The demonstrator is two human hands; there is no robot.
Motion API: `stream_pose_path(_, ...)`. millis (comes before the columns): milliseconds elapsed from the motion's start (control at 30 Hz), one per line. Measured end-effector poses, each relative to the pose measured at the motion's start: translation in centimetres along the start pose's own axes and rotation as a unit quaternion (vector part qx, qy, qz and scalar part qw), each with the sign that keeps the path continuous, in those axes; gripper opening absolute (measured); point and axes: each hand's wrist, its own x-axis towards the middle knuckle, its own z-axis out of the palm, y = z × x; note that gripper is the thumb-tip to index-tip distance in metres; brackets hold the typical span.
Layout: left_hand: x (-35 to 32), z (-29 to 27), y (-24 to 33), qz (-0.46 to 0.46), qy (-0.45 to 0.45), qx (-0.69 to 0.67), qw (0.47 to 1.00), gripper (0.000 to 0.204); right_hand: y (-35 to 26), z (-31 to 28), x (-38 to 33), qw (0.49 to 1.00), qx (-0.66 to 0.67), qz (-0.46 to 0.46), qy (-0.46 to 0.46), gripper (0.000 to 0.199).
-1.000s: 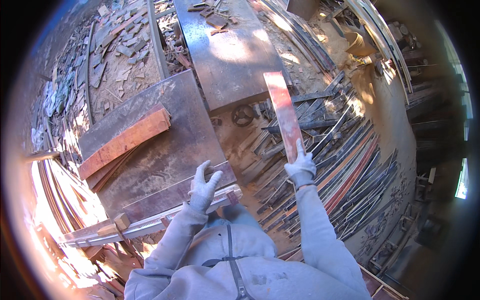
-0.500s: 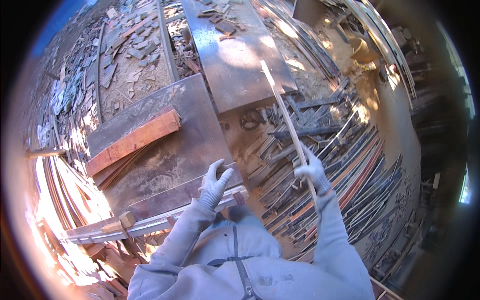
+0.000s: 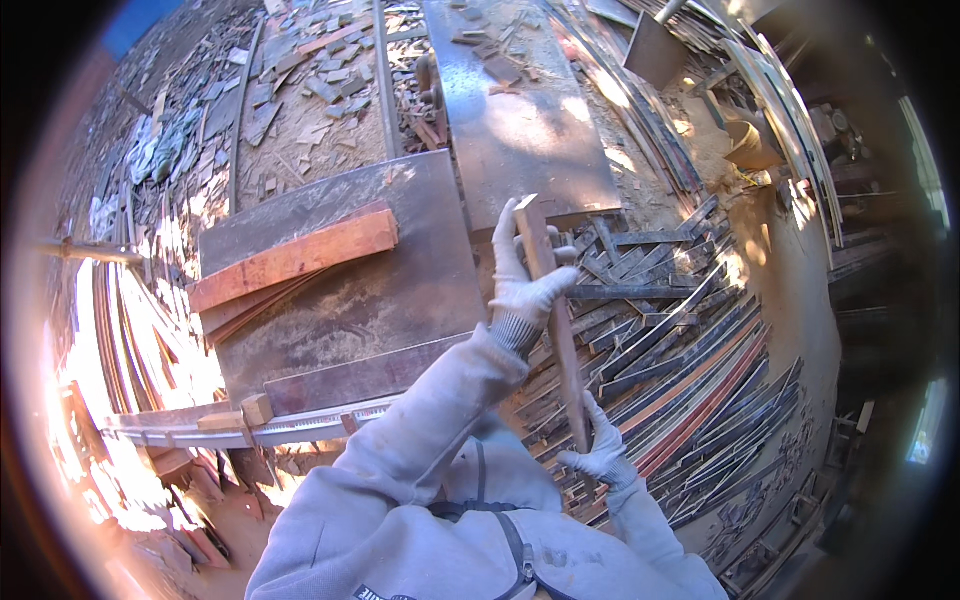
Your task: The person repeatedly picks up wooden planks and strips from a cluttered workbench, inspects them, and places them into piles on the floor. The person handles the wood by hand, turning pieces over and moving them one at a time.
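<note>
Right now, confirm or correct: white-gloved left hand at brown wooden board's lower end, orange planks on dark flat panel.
Wrong: the head view shows the left hand near the upper end of the board; planks lie on the panel.

Main worktop [image 3: 435,285]: dark, flat, w/ pale dust [image 3: 330,328] patches. Stack of reddish-brn boards [image 3: 300,258] lies diag. across it; flat dk. board [image 3: 360,372] along near edge. 2nd worktop [image 3: 530,150], beyond: wood offcuts [image 3: 502,70] scattered twd. far end. Floor [image 3: 785,270], R side: long wood strips [image 3: 690,395], piled.
</note>
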Motion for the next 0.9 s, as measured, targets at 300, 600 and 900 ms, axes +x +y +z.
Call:
stream_pose_path(300,-6.1,3.1,-1.3,0.072,-0.186,0.134,0.971,0.113,-16.7,-11.1,13.5,0.967,-0.16,-0.159,0.121,0.048)
stream_pose_path(600,-10.5,2.3,1.6,0.103,-0.159,0.303,0.934,0.102,-21.0,-8.5,12.1,0.997,0.077,-0.023,-0.019,0.03)
stream_pose_path(900,-9.2,1.1,1.7,0.011,-0.196,0.188,0.962,0.09,-15.9,-7.8,11.9,0.958,0.263,-0.094,0.066,0.028)
